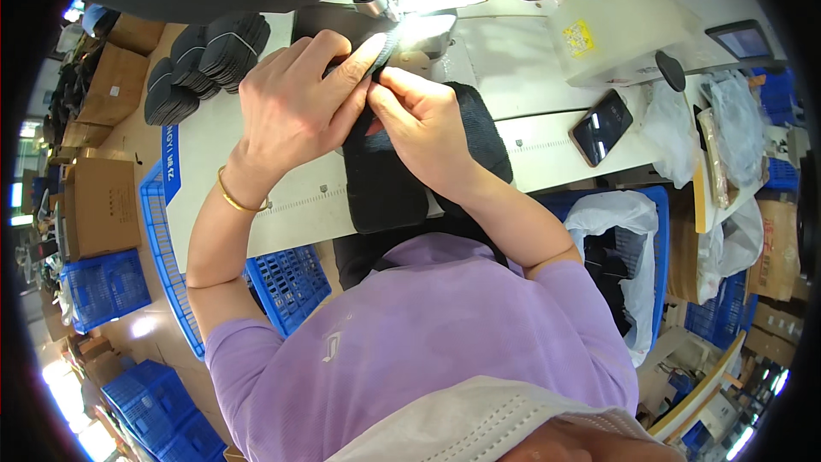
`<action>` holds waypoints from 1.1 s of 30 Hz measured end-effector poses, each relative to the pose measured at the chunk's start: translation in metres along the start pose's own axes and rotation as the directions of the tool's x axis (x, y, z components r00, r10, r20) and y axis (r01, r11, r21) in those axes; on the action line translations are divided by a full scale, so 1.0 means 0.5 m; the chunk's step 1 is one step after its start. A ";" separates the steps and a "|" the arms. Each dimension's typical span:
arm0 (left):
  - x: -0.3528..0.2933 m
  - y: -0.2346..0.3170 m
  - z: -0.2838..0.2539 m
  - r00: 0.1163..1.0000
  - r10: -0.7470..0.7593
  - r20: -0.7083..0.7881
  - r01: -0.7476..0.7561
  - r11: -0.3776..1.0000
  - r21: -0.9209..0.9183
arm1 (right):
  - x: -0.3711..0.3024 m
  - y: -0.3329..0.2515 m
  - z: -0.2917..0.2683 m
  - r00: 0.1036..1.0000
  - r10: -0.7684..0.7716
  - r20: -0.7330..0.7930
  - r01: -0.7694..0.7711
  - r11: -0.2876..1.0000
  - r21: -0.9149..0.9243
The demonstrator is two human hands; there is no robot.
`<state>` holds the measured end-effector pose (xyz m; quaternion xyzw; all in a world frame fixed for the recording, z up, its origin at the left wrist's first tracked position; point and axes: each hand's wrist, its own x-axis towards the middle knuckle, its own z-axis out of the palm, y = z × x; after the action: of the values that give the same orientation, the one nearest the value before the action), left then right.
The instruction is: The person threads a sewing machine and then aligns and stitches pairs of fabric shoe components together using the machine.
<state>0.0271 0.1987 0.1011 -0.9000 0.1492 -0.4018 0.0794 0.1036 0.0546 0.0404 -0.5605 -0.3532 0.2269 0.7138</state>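
Under the lit head of a sewing machine (376, 2), my two hands meet on a dark fabric piece (390, 44). My left hand (295, 103) comes from the left, its fingers closed on the fabric edge near the needle area. Thumb and forefinger of my right hand (426, 124) pinch the same edge just nearer to me. Below the hands, a black rounded fabric piece (385, 192) hangs over the table's front edge; whether it joins the held edge is hidden. Another black ribbed piece (486, 137) lies beside it, partly behind my right wrist.
Tied stacks of black rounded pieces (231, 50) stand at the table's far left. A phone (601, 128) lies on the white table (547, 154) at right, near plastic bags (671, 133). Blue crates (291, 287) sit below; a bag-lined one (660, 248) is at my right.
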 end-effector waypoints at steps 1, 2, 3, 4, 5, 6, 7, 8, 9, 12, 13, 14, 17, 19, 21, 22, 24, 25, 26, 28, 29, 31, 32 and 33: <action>-0.002 0.002 0.001 0.998 -0.048 0.039 0.049 0.998 -0.026 | 0.000 -0.010 0.004 1.000 0.013 0.001 -0.013 1.000 0.005; 0.000 0.005 0.001 0.998 -0.049 0.037 0.050 0.998 -0.027 | -0.003 -0.009 0.002 1.000 0.014 0.001 -0.014 1.000 0.003; 0.005 0.009 0.002 0.998 -0.053 0.040 0.055 0.997 -0.049 | -0.006 -0.008 -0.003 0.999 -0.017 -0.027 0.016 0.999 -0.031; 0.010 0.011 0.002 0.997 -0.054 0.046 0.057 0.996 -0.070 | -0.007 -0.007 -0.006 0.997 -0.052 -0.055 0.048 0.997 -0.063; 0.015 0.024 -0.002 0.996 -0.055 0.070 0.057 0.998 -0.027 | -0.009 -0.007 -0.012 0.997 -0.053 -0.057 0.050 0.997 -0.061; 0.018 0.041 -0.009 0.996 -0.051 0.071 0.053 0.998 -0.027 | -0.014 -0.008 -0.021 0.996 -0.063 -0.059 0.057 0.994 -0.093; 0.021 0.059 -0.013 0.996 -0.048 0.069 0.048 0.999 0.004 | -0.016 -0.010 -0.031 0.995 -0.072 -0.063 0.064 0.990 -0.128; 0.018 0.074 -0.021 0.996 -0.050 0.071 0.047 0.998 0.043 | -0.021 -0.016 -0.031 0.996 -0.073 -0.060 0.065 0.990 -0.123; 0.011 0.085 -0.025 0.997 -0.038 0.066 0.033 0.997 0.069 | -0.027 -0.027 -0.029 0.996 -0.055 -0.063 0.049 0.994 -0.096; 0.003 0.101 -0.020 1.000 0.008 0.018 -0.010 0.994 0.106 | -0.039 -0.040 -0.038 0.999 0.017 -0.043 -0.019 0.999 -0.049; 0.001 0.097 -0.016 1.000 -0.009 0.021 0.008 0.996 0.088 | -0.038 -0.044 -0.039 0.999 0.025 -0.037 -0.025 1.000 0.004; 0.002 0.094 -0.011 1.000 -0.009 0.023 0.007 0.996 0.087 | -0.037 -0.046 -0.040 0.999 0.033 -0.030 -0.032 0.998 0.057; 0.010 0.088 0.000 1.000 -0.028 0.005 0.027 0.993 0.115 | -0.028 -0.042 -0.035 0.998 0.056 -0.032 -0.051 0.990 0.131; 0.019 0.090 -0.005 0.988 -0.127 0.083 0.118 0.986 0.115 | -0.021 -0.038 -0.039 0.999 0.034 -0.024 -0.031 0.993 0.111; 0.020 0.082 0.002 0.988 -0.130 0.084 0.120 0.987 0.111 | -0.015 -0.034 -0.039 1.000 0.013 -0.013 -0.012 0.996 0.091; 0.022 0.077 0.005 0.988 -0.132 0.083 0.123 0.987 0.108 | -0.011 -0.035 -0.039 1.000 0.021 -0.007 -0.021 0.995 0.094; 0.021 0.069 0.012 0.988 -0.137 0.073 0.127 0.984 0.122 | -0.006 -0.033 -0.034 1.000 0.030 0.002 -0.030 0.995 0.099; 0.022 0.066 0.016 0.988 -0.139 0.061 0.130 0.983 0.133 | -0.002 -0.031 -0.029 0.999 0.035 -0.027 -0.031 0.991 0.131; 0.023 0.064 0.019 0.988 -0.139 0.062 0.130 0.983 0.133 | 0.001 -0.030 -0.025 0.998 0.041 -0.055 -0.031 0.986 0.163; 0.024 0.061 0.021 0.990 -0.136 0.037 0.130 0.982 0.135 | 0.006 -0.026 -0.026 0.998 0.036 -0.056 -0.027 0.987 0.160; 0.023 0.060 0.021 0.990 -0.133 0.037 0.127 0.983 0.132 | 0.006 -0.025 -0.025 0.998 0.032 -0.057 -0.023 0.987 0.157; 0.022 0.057 0.029 0.988 -0.152 -0.004 0.152 0.987 0.054 | 0.006 -0.027 -0.027 0.997 0.022 -0.070 -0.013 0.992 0.126; 0.024 0.055 0.030 0.990 -0.141 -0.010 0.141 0.989 0.033 | 0.004 -0.028 -0.031 0.997 0.013 -0.080 -0.005 0.996 0.093; 0.023 0.052 0.020 0.989 -0.148 -0.022 0.147 0.988 -0.037 | 0.003 -0.023 -0.035 0.999 0.038 -0.025 -0.037 0.998 0.046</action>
<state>0.0367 0.1704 0.0956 -0.9048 0.0901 -0.4150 0.0319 0.1172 0.0413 0.0499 -0.5535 -0.3282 0.2411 0.7265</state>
